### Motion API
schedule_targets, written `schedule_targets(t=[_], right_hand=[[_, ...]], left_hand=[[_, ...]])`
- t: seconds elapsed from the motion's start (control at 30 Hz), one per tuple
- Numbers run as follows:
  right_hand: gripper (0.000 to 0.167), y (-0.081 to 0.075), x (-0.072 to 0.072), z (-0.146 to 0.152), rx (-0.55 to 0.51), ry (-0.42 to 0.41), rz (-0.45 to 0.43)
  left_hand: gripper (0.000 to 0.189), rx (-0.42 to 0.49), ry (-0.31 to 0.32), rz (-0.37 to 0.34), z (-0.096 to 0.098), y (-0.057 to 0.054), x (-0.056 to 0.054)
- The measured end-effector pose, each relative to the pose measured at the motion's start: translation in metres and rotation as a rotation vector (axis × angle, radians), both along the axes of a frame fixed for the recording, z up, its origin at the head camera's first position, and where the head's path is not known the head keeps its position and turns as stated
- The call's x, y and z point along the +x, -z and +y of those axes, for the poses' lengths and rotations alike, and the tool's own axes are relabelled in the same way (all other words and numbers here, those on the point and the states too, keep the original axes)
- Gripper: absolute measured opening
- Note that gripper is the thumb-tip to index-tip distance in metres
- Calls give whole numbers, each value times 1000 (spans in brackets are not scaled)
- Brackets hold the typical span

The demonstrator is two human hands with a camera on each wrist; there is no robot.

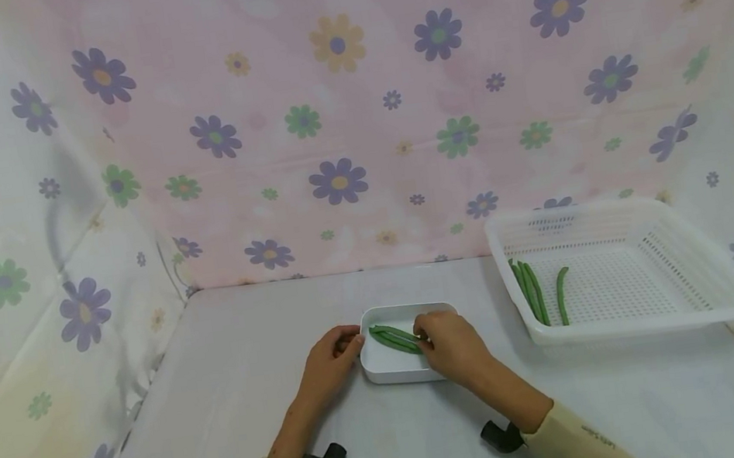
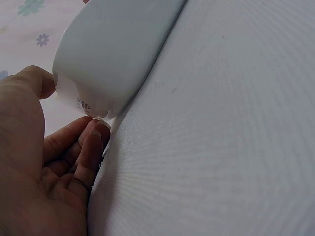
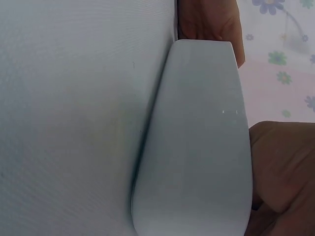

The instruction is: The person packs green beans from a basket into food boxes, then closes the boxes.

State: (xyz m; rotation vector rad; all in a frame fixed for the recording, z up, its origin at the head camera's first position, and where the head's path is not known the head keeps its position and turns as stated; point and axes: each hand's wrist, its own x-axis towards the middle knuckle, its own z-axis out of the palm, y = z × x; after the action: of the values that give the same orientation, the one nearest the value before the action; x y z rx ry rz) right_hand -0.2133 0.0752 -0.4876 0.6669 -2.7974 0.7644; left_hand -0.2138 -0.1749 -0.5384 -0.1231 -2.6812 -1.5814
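A small white rectangular tray [image 1: 395, 376] stands on the table with a few green beans [image 1: 392, 337] lying inside it. At its left end is my left hand [image 1: 331, 359]; in the left wrist view the thumb [image 2: 42, 81] touches the rim and the curled fingers [image 2: 91, 147] meet the lower corner. My right hand [image 1: 453, 342] reaches over the tray's right side, its fingertips pinching at the right ends of the beans. How many beans it pinches is hidden by the hand. The right wrist view shows mainly the tray's outer wall [image 3: 197, 137].
To the right stands a large white perforated basket [image 1: 641, 326], with several green beans [image 1: 532, 292] along its left side and one bean [image 1: 563, 295] apart from them. Flowered cloth [image 1: 363, 104] hangs behind and on both sides of the white-covered table [image 1: 248, 332].
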Motion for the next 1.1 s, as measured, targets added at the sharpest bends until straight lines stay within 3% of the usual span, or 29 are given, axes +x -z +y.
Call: schedule_targets(t=[0.2,0.5,0.67,1.1], right_hand=[[13,-10,0,6,16,7,-14],[14,-61,2,42,-48,80,35],[15,-82,1,69,-74,124,77],[20,-103,-6,135,-103,197,56]], left_hand=[[36,-6,-6,-3,0,1,0],[35,-3,-3,-5,0,1,-1],[35,-13,-1,-3,0,2,-1],[36,-14,-1,-11,1,1,-1]])
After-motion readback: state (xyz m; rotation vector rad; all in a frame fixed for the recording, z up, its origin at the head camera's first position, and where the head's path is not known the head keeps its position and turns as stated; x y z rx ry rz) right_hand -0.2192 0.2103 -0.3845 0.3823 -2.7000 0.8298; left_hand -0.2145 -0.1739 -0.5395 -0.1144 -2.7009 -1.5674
